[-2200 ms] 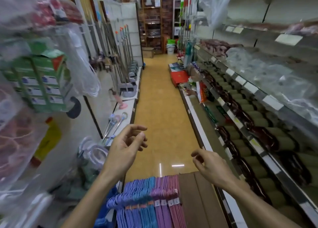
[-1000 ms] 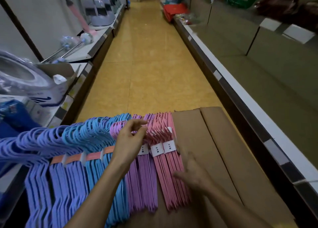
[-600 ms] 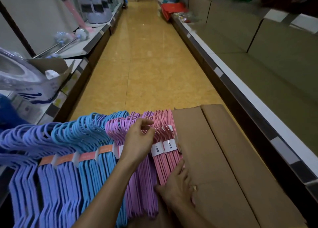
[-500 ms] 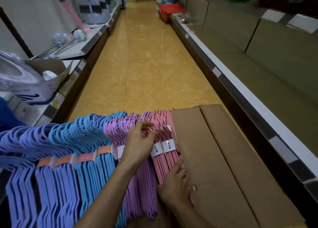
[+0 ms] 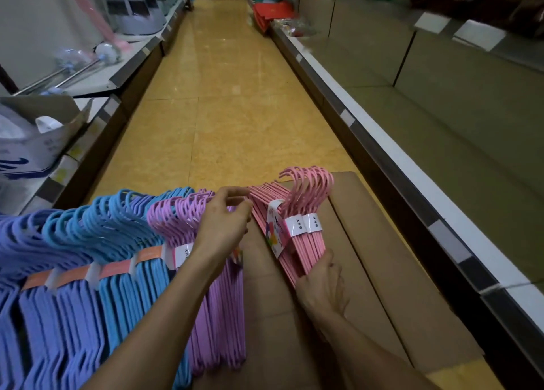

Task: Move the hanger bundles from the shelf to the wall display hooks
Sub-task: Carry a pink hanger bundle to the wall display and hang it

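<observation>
The pink hanger bundles (image 5: pixel 306 222) lie at lower centre of the frame on a brown cardboard box (image 5: pixel 379 272), tilted so their hooks fan toward the upper right and their bars slant down to the left. White paper bands wrap their necks. The right hand (image 5: pixel 321 283) comes up from the lower right, wrist bent, fingers curled round the lower ends of the pink bars and gripping them. The left hand (image 5: pixel 226 225) reaches in from the lower left across the lilac hanger bundle (image 5: pixel 212 286), thumb and fingers curled together at the hooks of the lilac bundle, just beside the pink bars; whether they pinch a hanger I cannot tell. Left of the lilac bundle sit blue hanger bundles (image 5: pixel 126 260) and, at the left edge, violet hanger bundles (image 5: pixel 35 301), packed side by side with orange bands. A yellow tiled aisle floor (image 5: pixel 229 95) runs to the top centre. A grey shelf (image 5: pixel 441 101) fills the right, and a cardboard carton (image 5: pixel 44 136) stands at middle left
</observation>
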